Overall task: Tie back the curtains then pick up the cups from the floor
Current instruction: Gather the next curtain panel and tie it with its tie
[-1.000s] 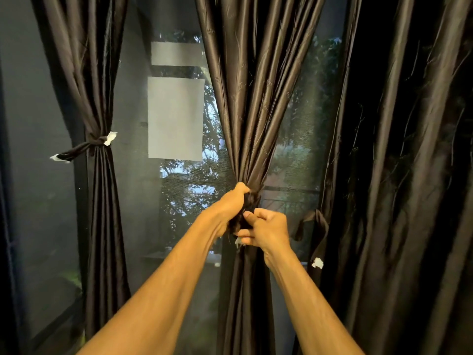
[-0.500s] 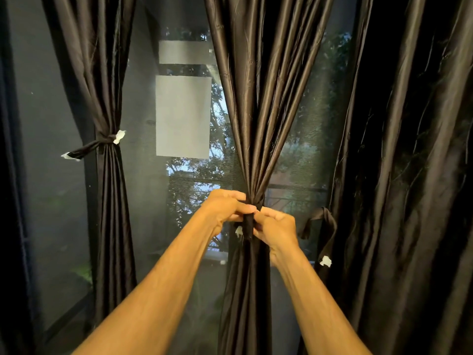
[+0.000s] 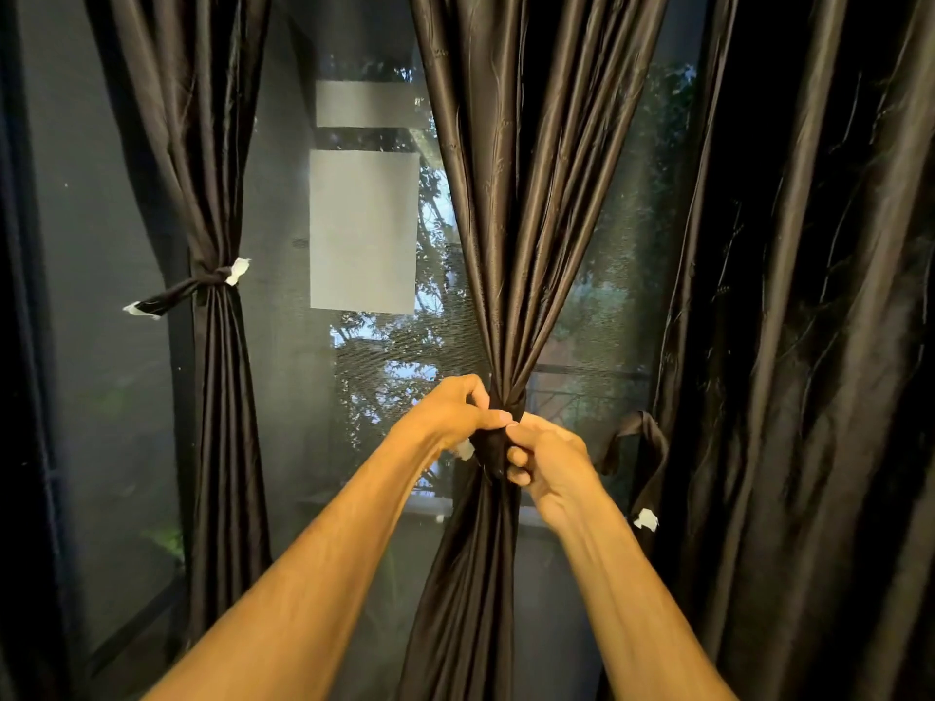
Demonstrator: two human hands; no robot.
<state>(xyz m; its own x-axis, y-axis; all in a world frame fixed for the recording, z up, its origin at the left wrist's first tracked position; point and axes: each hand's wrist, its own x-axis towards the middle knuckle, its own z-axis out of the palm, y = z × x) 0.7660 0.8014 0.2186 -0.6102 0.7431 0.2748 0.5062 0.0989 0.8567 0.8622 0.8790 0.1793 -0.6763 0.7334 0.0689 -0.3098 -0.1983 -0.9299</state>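
The left curtain (image 3: pixel 212 346) is already cinched by its knotted tie (image 3: pixel 202 288). At the middle curtain (image 3: pixel 506 245), the left hand (image 3: pixel 455 414) and right hand (image 3: pixel 549 460) both pinch the dark tie-back (image 3: pixel 493 447), fingers closed on it at the gathered waist. The satin looks soft, light and slippery; best gripped right at the knot. The right curtain (image 3: pixel 809 346) hangs loose, its strap (image 3: pixel 642 447) dangling. No cups in view
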